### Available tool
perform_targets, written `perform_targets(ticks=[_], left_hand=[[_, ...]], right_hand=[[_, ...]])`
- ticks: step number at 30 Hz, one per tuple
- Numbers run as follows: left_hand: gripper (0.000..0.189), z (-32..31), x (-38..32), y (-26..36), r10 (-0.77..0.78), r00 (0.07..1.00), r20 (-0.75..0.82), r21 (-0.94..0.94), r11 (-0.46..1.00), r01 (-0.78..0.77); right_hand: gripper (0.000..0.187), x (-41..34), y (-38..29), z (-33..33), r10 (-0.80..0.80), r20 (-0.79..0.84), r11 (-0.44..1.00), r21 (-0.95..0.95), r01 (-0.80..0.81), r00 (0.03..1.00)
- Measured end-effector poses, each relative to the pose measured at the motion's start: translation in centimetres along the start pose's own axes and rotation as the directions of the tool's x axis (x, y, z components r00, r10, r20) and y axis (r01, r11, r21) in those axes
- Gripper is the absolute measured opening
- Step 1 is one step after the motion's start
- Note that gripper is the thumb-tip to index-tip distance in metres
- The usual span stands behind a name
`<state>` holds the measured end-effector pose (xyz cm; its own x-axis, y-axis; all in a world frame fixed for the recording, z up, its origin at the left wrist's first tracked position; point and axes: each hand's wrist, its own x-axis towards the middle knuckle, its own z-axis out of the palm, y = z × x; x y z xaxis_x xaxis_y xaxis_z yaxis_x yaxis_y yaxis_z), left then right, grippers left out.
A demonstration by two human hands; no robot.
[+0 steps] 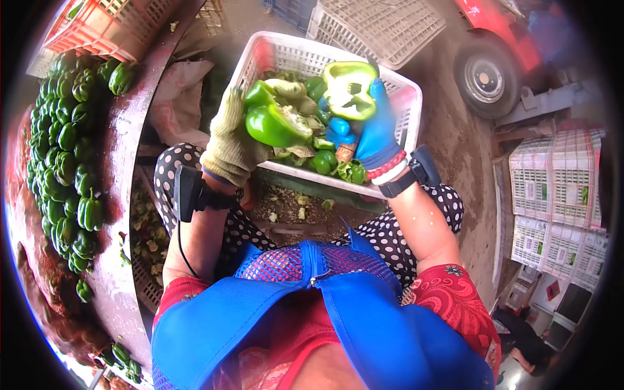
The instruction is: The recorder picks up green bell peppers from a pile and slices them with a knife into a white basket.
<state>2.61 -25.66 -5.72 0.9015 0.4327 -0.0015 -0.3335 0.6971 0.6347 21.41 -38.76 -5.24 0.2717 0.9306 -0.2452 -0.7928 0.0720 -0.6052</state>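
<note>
My left hand (234, 139), in a cream knitted glove, holds a piece of green bell pepper (273, 119) with its glossy skin up and pale core showing at the right. My right hand (378, 129), in a blue glove, grips another cut bell pepper half (350, 90), its hollow inside facing up. A short brown wooden handle (346, 152) juts from below the blue fingers; whatever it belongs to is hidden. Both hands are over a white plastic crate (409, 92) holding pepper cores, scraps and green pieces (324, 161).
Many whole green peppers (63, 170) lie on a metal-topped table (119, 195) at left, below an orange crate (107, 29). An upturned crate (380, 24) stands beyond. At right are a red vehicle's wheel (482, 80), stacked crates (555, 180) and another person (524, 336).
</note>
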Motion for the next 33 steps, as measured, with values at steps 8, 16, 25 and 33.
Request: perform_targets(ticks=[8,16,25,33], left_hand=[[0.014,1.2,-1.6,-2.0,-0.171,0.964,-0.204,0.259,0.940,0.221],[0.038,2.1,-3.0,-3.2,-0.187,0.944,-0.272,0.534,0.787,0.309],[0.038,2.6,-4.3,-5.1,-0.201,0.940,-0.277,0.545,0.772,0.326],[0.028,5.0,-5.9,-5.3,-0.103,0.961,-0.255,0.520,0.824,0.226]], right_hand=[[0.049,-1.9,2.7,-1.4,0.042,0.157,0.966,-0.258,0.000,0.987],[0.060,-4.2,6.2,-0.3,-0.224,0.050,0.653,-0.733,0.188,0.973],[0.052,-7.4,5.9,0.9,-0.228,0.108,0.687,-0.686,0.238,0.968],[0.049,-6.8,6.8,-2.8,0.151,0.110,0.981,-0.140,-0.135,0.982]])
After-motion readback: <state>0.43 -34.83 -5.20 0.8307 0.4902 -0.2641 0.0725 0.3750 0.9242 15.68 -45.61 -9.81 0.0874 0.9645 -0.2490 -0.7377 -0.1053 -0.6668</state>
